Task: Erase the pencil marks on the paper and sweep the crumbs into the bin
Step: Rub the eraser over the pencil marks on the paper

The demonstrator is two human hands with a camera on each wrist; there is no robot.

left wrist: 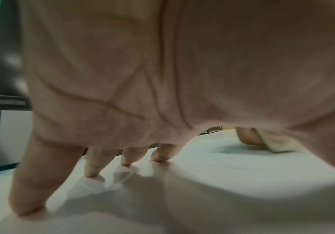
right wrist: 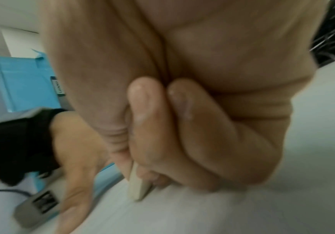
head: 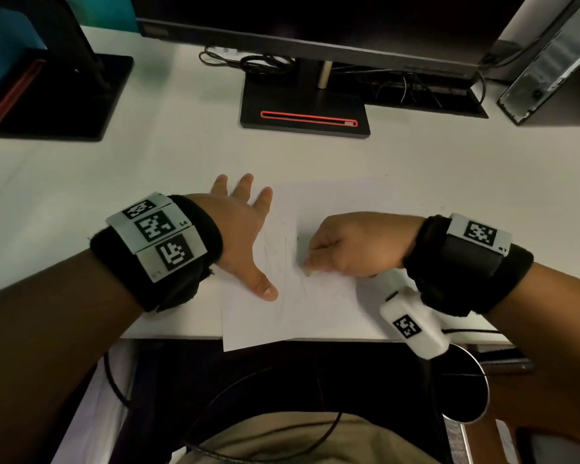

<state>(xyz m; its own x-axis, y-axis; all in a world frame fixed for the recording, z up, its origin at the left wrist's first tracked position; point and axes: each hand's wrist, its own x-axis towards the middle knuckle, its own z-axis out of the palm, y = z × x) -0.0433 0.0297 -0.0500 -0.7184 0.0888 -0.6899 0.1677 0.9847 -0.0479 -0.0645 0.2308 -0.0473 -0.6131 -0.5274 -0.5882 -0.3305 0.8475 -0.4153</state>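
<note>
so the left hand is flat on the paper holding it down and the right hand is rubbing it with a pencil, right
Not quite: the right hand pinches an eraser, not a pencil. The right wrist view shows the pale flat block between thumb and fingers, its tip down on the paper. The rest holds: the left hand lies spread with straight fingers on the sheet, as the head view shows.

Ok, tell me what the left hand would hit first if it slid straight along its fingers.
Likely the monitor stand base. The left hand points up the bare desk toward it; depth is uncertain.

Eraser (right wrist: 137,187) mostly hidden in right hand (right wrist: 182,126); pencil marks (head: 282,259) faint.
</note>
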